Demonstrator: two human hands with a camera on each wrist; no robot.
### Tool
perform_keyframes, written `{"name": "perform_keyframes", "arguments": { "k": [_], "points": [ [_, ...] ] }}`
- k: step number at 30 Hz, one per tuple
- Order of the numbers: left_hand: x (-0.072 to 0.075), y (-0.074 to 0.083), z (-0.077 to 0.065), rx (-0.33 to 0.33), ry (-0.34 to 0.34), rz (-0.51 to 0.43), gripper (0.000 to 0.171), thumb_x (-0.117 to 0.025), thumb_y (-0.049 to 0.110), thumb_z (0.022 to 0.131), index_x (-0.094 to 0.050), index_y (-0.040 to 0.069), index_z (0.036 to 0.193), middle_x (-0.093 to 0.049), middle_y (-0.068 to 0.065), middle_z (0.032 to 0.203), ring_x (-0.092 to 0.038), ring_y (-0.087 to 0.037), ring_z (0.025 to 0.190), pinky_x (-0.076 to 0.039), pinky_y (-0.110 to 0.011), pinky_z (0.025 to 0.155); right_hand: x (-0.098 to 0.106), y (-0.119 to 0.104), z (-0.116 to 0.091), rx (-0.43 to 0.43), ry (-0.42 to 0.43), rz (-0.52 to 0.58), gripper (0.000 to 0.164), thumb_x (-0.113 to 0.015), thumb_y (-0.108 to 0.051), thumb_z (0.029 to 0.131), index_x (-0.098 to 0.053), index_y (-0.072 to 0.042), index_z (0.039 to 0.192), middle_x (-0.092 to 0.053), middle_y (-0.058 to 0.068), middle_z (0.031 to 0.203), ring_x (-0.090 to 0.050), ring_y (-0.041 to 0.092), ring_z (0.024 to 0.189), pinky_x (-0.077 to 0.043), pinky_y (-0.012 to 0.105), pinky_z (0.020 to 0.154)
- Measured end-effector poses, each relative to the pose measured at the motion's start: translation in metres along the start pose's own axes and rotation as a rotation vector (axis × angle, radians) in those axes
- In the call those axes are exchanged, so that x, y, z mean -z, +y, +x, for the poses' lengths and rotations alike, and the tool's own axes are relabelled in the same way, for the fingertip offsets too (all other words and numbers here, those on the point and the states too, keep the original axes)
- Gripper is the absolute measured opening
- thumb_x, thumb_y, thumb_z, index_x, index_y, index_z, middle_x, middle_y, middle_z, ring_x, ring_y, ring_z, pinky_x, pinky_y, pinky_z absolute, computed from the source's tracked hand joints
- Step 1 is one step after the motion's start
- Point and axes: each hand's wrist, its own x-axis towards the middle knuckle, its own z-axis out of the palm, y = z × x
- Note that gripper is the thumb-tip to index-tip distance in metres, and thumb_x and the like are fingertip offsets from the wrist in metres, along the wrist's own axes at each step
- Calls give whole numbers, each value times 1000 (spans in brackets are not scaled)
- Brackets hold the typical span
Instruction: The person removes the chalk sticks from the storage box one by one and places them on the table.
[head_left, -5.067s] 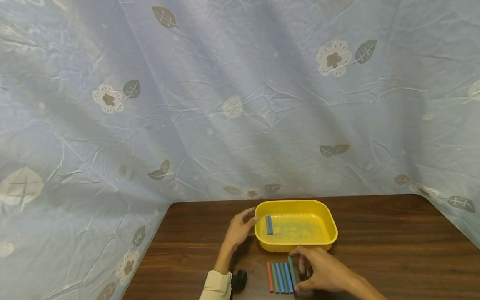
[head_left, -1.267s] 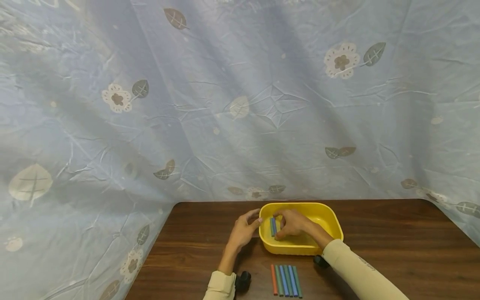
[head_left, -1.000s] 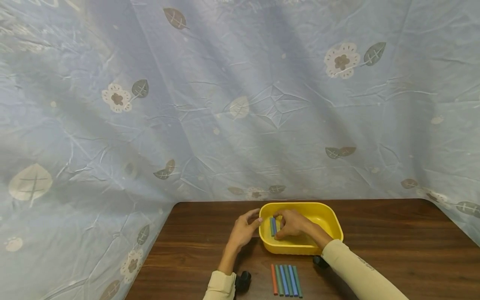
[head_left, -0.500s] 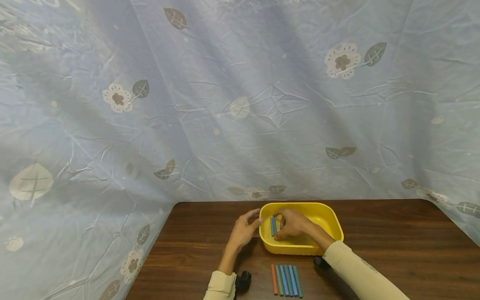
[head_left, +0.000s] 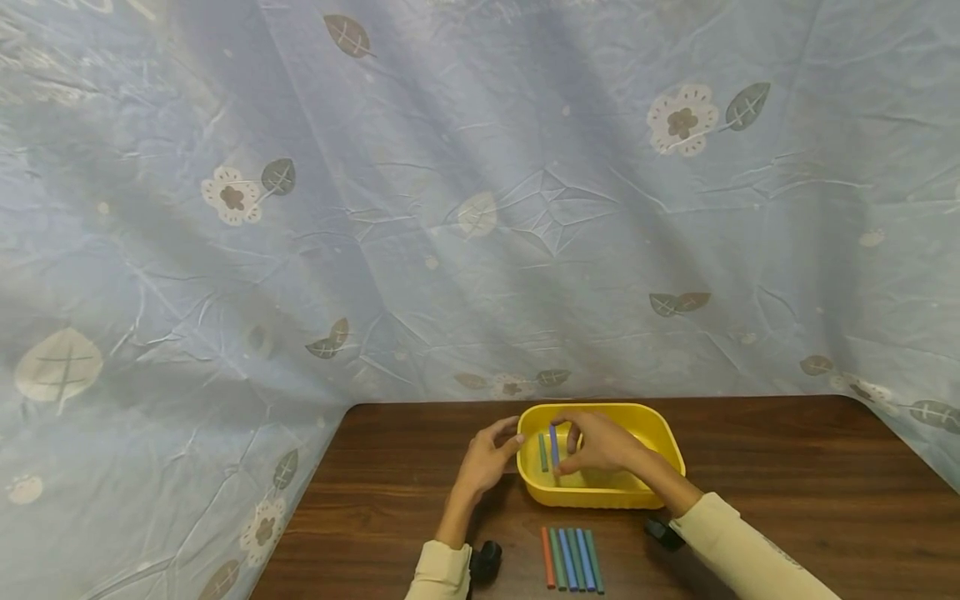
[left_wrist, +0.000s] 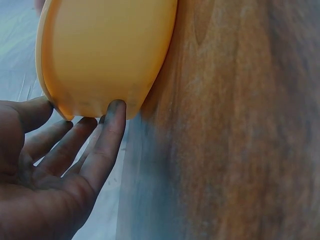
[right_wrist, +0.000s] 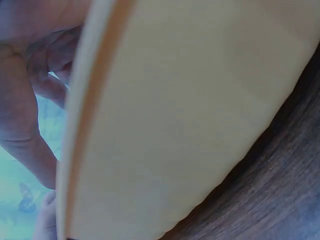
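Observation:
My right hand (head_left: 606, 443) pinches a blue chalk stick (head_left: 554, 448) between thumb and fingers inside a yellow plastic basin (head_left: 600, 498). A green chalk stick (head_left: 543, 452) lies just left of it on the basin floor. At the basin's left end, my left hand (head_left: 483, 460) touches the outside with its fingertips. The left wrist view shows that hand's fingers (left_wrist: 102, 155) fairly straight against the wall, the thumb at the rim. In the right wrist view the basin wall (right_wrist: 170, 120) hides most of my right hand (right_wrist: 22, 110) and the chalk.
In front of the basin, several chalk sticks (head_left: 576, 560) lie side by side on the brown wooden table (head_left: 787, 467): one red, the others green and blue. A patterned sheet (head_left: 480, 200) hangs behind the table. Dark wrist cameras (head_left: 487, 562) sit on both wrists.
My right hand has shifted slightly right with the blue chalk stick, opening a gap from the green one. Earlier, it was at the front row of chalk. The left hand stays at the basin.

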Motion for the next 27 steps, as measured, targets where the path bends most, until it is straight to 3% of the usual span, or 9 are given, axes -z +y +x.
{"name": "perform_keyframes", "arguments": {
  "k": [5,17,23,27],
  "points": [
    [0,2,-1,-1,5,-5,47,-64,18,109,-57,4,154,-65,-25,146,-70,-45,124,-66,-49,89,5,-6,-14,44,20,-17,78,-96,-33,81,-62,-3,145,-67,-1,89,-58,13,70,-49,27,60],
    [0,0,0,-13,29,93,46,-64,22,109,-60,5,152,-69,-21,143,-68,-40,129,-56,-58,108,6,-19,-46,125,21,-7,75,-94,-41,83,-64,-7,143,-67,-6,87,-59,6,66,-51,25,61],
    [1,0,1,1,23,65,47,-64,23,110,-59,6,153,-67,-22,145,-69,-40,127,-63,-51,99,6,-23,-65,178,37,-4,75,-93,-42,84,-63,-9,144,-68,-6,89,-57,1,65,-51,23,61],
    [1,-1,1,-6,29,92,47,-63,24,110,-59,6,153,-67,-21,145,-67,-40,130,-59,-54,105,1,-22,-76,186,34,22,79,-93,-46,83,-61,-9,146,-68,-6,91,-56,0,67,-52,22,62]
  ]
}}
